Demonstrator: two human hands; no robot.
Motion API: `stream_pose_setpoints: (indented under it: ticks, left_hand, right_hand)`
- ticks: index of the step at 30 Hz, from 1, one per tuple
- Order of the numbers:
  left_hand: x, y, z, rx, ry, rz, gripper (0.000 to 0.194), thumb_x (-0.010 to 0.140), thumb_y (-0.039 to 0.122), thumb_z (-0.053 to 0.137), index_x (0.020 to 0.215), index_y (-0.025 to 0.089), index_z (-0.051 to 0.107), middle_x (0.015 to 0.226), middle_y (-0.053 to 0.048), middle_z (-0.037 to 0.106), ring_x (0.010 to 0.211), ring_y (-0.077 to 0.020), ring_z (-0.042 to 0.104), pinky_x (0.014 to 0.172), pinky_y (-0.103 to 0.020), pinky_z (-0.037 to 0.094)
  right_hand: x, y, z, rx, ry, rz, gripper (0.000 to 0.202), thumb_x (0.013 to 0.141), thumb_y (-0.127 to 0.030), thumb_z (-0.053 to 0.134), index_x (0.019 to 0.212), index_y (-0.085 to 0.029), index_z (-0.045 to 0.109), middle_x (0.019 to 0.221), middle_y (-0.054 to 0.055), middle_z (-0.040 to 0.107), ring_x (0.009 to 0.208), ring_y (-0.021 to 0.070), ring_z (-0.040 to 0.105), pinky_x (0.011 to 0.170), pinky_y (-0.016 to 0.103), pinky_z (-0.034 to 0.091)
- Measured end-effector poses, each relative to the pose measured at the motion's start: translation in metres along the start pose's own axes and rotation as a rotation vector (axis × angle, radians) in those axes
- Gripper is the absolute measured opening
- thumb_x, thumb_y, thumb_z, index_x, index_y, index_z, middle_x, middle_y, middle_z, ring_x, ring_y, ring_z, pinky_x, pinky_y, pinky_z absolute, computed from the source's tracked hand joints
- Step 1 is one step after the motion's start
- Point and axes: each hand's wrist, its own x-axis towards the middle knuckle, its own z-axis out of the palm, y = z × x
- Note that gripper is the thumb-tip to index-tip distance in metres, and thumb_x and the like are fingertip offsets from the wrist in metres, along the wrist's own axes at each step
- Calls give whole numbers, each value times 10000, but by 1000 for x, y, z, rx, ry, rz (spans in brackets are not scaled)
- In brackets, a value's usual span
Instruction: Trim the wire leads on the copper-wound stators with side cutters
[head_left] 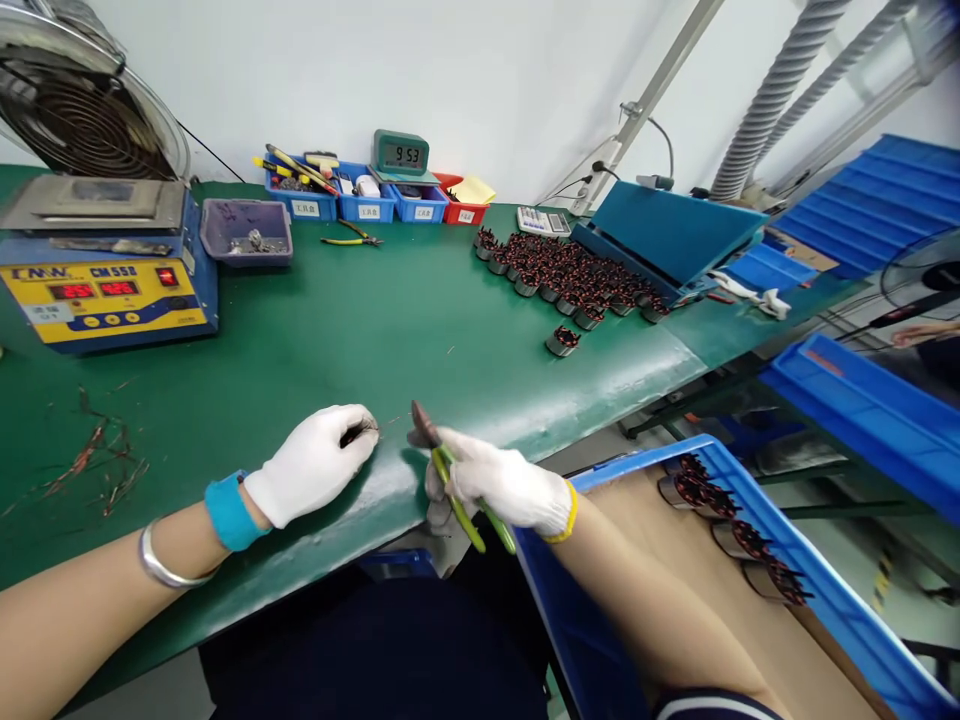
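Observation:
My left hand (pixel 319 460), in a white glove with a blue cuff, rests on the green table (pixel 337 340) near its front edge. Its fingers are curled together round something dark and small, mostly hidden. To the right, my right hand (pixel 499 485), in a white glove with a yellow hem, holds green-handled cutters (pixel 448 475); their dark jaws point up and away from me. A gap separates the two hands. Thin copper-coloured wire scraps (pixel 101 455) lie on the table to the left. One wound metal coil part (pixel 562 341) stands apart in front of a large group of similar parts (pixel 562 272).
A blue and yellow soldering unit (pixel 112 290) and a grey tray (pixel 246 232) are at the left. Yellow-handled pliers (pixel 351 238) lie before small blue bins (pixel 367 205). A blue crate (pixel 705 450) with several coil parts is at my right. Another person's hand (pixel 926 333) shows far right.

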Motion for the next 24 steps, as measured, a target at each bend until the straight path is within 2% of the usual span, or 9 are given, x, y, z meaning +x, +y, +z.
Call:
stream_pose_setpoints:
  ticks: [3, 7, 10, 13, 18, 21, 24]
  left_hand:
    - [0, -1, -1, 31, -8, 19, 229, 874, 366, 407, 808, 198, 548, 685, 10, 587, 585, -138, 510, 562, -259, 401]
    - [1, -2, -1, 56, 3, 46, 233, 876, 353, 403, 796, 199, 559, 734, -1, 588, 658, -154, 527, 613, -269, 412]
    - [2, -4, -1, 70, 15, 73, 244, 880, 356, 401, 802, 204, 574, 772, -8, 595, 733, -173, 539, 673, -287, 421]
    - [3, -7, 0, 65, 17, 98, 256, 882, 361, 399, 817, 204, 590, 829, -19, 616, 772, -181, 543, 712, -302, 423]
    - [4, -7, 1, 77, 7, 114, 256, 888, 353, 403, 826, 206, 603, 841, -21, 621, 788, -183, 544, 727, -313, 424]
    - [2, -6, 1, 63, 13, 83, 234, 868, 374, 449, 814, 202, 599, 833, -23, 624, 778, -188, 552, 724, -322, 438]
    - [0, -11, -2, -168, 112, 22, 263, 825, 425, 531, 933, 192, 588, 924, -36, 642, 853, -208, 584, 795, -349, 474]
  right_hand:
    - [0, 2, 8, -29, -89, 89, 457, 647, -163, 490, 1101, -192, 524, 784, -14, 566, 635, 123, 563, 544, 232, 429]
    - [9, 0, 9, -110, -108, 109, 304, 673, -162, 528, 976, -179, 540, 801, -15, 581, 628, 100, 549, 553, 218, 429]
    - [15, -1, 11, -47, -75, 125, 294, 686, -186, 533, 980, -179, 520, 799, -17, 566, 616, 100, 563, 580, 236, 464]
    - [18, 0, 14, 24, -70, 203, 354, 655, -195, 531, 1006, -195, 481, 790, -19, 559, 560, 116, 581, 533, 263, 487]
    - [21, -3, 17, -43, -76, 258, 346, 651, -199, 509, 992, -210, 451, 646, -50, 516, 490, 122, 547, 475, 262, 478]
    - [19, -7, 16, -278, -11, 224, 300, 713, -217, 477, 1013, -215, 478, 637, -44, 492, 538, 133, 550, 539, 287, 496]
    - [18, -9, 12, -853, 219, 64, 390, 784, -310, 483, 1168, -241, 482, 846, 28, 589, 739, 213, 609, 683, 375, 500]
